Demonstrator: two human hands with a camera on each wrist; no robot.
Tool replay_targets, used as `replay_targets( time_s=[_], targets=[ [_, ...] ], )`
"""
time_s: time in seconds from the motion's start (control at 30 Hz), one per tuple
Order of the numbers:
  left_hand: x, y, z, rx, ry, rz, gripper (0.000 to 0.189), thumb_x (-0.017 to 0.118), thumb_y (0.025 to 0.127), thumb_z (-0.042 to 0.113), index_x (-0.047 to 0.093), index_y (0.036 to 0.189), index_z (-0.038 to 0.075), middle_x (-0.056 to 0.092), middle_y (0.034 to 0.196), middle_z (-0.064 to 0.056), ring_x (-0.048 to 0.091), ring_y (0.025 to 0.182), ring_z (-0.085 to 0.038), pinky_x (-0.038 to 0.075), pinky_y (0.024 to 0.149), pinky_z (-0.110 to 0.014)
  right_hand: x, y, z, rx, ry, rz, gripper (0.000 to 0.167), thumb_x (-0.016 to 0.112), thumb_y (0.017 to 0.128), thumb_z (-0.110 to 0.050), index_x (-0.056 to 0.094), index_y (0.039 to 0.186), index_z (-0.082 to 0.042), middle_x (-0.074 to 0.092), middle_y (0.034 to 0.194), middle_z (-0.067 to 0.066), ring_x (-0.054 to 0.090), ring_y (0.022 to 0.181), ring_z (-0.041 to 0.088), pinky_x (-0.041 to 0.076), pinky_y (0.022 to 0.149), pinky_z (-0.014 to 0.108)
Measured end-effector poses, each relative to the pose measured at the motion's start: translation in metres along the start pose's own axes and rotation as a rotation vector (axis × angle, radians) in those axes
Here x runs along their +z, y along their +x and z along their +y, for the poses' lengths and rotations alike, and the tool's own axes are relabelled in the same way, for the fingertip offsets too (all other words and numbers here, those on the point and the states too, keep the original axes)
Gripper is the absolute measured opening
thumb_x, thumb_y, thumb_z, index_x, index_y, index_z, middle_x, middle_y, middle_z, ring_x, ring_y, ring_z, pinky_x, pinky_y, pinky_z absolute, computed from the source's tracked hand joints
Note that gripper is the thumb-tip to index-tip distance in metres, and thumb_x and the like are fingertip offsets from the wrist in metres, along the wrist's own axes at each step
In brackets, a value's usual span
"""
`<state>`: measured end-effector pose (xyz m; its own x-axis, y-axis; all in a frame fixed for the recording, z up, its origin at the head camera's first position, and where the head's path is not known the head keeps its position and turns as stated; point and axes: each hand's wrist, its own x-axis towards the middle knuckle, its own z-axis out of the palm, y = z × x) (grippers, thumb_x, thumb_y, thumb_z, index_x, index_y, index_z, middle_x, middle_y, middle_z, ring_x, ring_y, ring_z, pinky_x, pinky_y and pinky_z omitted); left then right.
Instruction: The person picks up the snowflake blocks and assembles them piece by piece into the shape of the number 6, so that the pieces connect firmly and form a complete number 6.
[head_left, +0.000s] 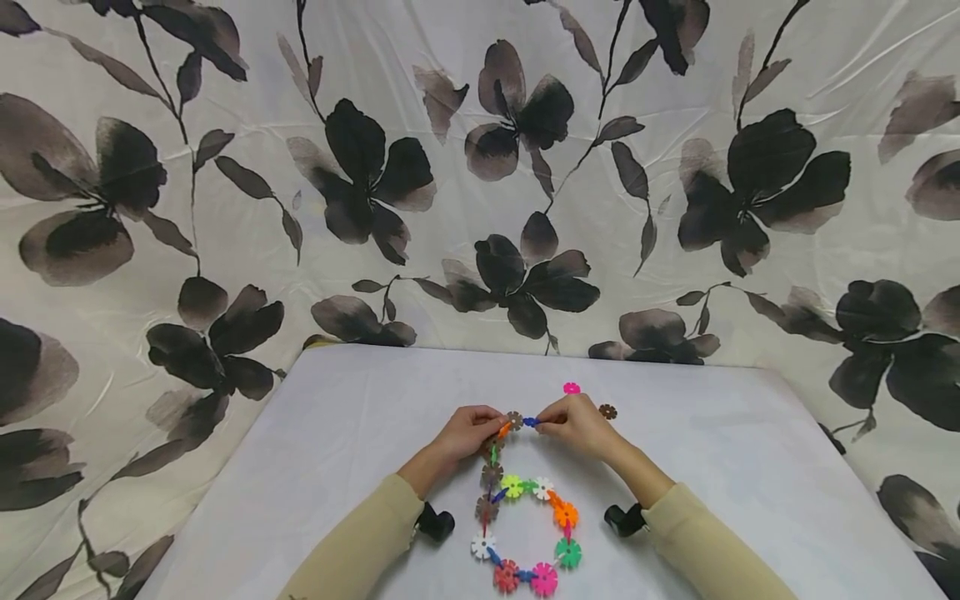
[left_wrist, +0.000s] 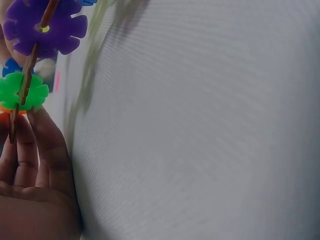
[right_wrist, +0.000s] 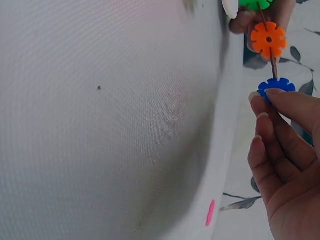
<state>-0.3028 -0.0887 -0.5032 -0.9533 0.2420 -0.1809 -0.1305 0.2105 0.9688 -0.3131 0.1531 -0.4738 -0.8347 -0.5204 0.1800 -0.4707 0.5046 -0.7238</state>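
A chain of flower-shaped plastic linking discs [head_left: 484, 508], in many colours, loops on the white table, and its upper end is raised between both hands. My left hand [head_left: 471, 432] pinches the chain near an orange disc [head_left: 504, 430], just beside a brown disc [head_left: 513, 421]. Between the thumb and index finger of my right hand [head_left: 581, 425] is a blue disc [right_wrist: 276, 86], in line with the brown one. The left wrist view shows a purple disc [left_wrist: 45, 27] and a green disc [left_wrist: 24, 91] hanging by the left fingertips.
A loose pink disc [head_left: 572, 388] and a loose brown disc [head_left: 608, 412] lie on the white table [head_left: 360, 433] around the right hand. Black wrist cameras [head_left: 437, 522] sit under both sleeves. Behind the table hangs a floral cloth [head_left: 637, 208].
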Motion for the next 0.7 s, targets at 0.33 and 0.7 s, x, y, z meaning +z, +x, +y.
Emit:
replay_targets(
  time_s=[0.33,0.7],
  targets=[
    [-0.0005,0.0038,-0.0052,0.014,-0.002,0.001,0.022,0.067,0.101,0.022,0.074,0.107,0.002,0.069,0.084,0.001,0.054,0.066,-0.01,0.047,0.058,-0.023,0.0024,0.0006,0.0004,0.0,-0.011,0.003,0.007,0.076,0.09,-0.003,0.081,0.094,-0.001,0.078,0.088,0.005,0.067,0.076,0.008,0.056,0.068,0.022],
    [-0.0003,0.0025,-0.0019,0.001,0.006,0.01,0.019,0.066,0.101,0.018,0.074,0.108,0.003,0.073,0.095,-0.003,0.057,0.074,-0.012,0.047,0.062,-0.024,-0.0013,0.0034,0.0001,-0.029,-0.003,-0.018,0.007,0.076,0.091,-0.003,0.081,0.095,-0.001,0.078,0.088,0.005,0.066,0.075,0.006,0.056,0.067,0.022]
  ],
)
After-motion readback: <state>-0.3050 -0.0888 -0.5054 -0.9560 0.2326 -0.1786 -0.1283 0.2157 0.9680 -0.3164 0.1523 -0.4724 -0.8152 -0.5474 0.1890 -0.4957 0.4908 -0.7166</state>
